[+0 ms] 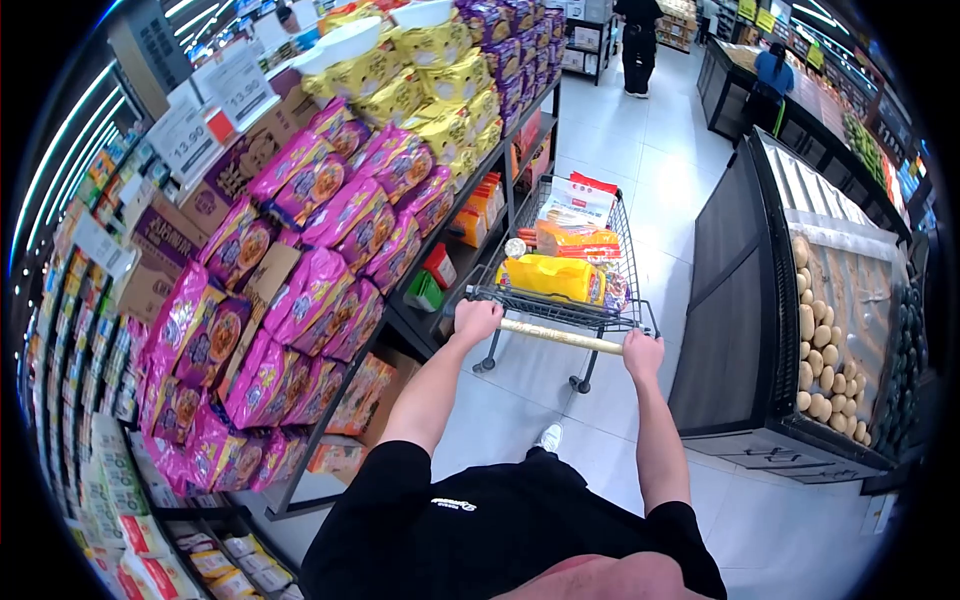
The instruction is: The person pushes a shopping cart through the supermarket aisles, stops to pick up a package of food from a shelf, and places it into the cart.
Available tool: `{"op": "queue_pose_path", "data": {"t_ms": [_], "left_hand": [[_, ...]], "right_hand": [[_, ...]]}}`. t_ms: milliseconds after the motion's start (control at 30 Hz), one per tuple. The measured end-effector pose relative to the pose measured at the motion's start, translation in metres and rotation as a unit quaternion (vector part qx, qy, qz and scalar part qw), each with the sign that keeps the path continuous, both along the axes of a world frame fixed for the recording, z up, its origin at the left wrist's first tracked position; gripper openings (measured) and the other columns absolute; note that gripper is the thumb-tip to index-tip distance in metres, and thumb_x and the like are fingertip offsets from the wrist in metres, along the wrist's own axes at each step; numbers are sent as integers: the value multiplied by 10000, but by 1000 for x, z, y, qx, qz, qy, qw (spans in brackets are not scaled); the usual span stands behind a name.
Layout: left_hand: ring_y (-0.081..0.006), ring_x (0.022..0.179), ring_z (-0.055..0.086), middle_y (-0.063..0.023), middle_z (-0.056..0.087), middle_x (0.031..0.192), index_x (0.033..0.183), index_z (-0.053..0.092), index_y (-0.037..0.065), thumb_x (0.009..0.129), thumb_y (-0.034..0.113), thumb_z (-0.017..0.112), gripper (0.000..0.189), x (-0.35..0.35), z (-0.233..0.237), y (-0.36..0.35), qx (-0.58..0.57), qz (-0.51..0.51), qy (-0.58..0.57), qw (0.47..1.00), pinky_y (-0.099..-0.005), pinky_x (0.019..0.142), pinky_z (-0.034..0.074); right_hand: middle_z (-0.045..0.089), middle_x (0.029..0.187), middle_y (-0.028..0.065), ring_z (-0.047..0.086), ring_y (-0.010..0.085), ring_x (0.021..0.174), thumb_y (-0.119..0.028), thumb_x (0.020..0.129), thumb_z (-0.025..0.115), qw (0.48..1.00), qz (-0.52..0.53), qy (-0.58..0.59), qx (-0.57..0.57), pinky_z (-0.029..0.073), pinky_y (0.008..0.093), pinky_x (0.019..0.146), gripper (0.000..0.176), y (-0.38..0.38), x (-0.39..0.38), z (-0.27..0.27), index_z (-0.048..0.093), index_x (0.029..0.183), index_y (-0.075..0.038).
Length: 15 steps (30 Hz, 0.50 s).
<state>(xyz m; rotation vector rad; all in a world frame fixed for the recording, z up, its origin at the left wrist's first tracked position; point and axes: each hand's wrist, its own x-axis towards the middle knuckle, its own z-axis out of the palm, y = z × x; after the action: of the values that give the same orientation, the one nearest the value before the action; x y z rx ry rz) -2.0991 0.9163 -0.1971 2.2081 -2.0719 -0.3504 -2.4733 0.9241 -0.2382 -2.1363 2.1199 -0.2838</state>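
Both arms reach forward to a shopping cart [628, 240]. My left hand [478, 320] is wrapped round the left end of its pale handle bar [560, 336]. At the bar's right end my right hand [642, 354] is closed on it too. Inside the basket lie a yellow package [552, 279], an orange-red package [578, 240] and a white bag with a red top [578, 204]. A small round-topped item [515, 247] sits at the basket's left side.
Stacked pink noodle packs [350, 225] and yellow packs [440, 55] fill the shelf on the left. On the right stands a dark produce bin with potatoes [822, 340]. Ahead are a person in black [638, 45] and a person in blue [772, 75]. Tiled floor [655, 150] runs between.
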Motion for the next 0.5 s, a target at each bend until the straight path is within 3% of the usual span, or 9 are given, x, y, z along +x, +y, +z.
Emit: {"op": "queue_pose_path", "data": {"t_ms": [200,333,500], "left_hand": [[-312,708,671,-137,692,711,729,724,98,924,333,466,400,14,2,47,-47,-4,37,998,-432,787,448],[-305,685,668,-126,688,689,671,694,97,913,341,475,407,20,-7,79,-95,-20,64,993,-450,802,450],[-286,645,656,-102,677,655,631,669,108,897,327,505,382,19,-10,123,-140,-43,84,986,-422,747,456]], "right_hand": [[708,800,118,653,324,745,-296,972,424,999,19,30,-11,441,441,805,351,42,5,1,667,827,-87],[676,866,83,619,279,889,-268,932,499,998,25,30,-51,437,435,803,269,74,7,6,684,857,-87],[648,863,75,575,280,897,-232,917,519,997,60,13,-43,424,434,806,230,111,-9,14,663,830,-76]]}}
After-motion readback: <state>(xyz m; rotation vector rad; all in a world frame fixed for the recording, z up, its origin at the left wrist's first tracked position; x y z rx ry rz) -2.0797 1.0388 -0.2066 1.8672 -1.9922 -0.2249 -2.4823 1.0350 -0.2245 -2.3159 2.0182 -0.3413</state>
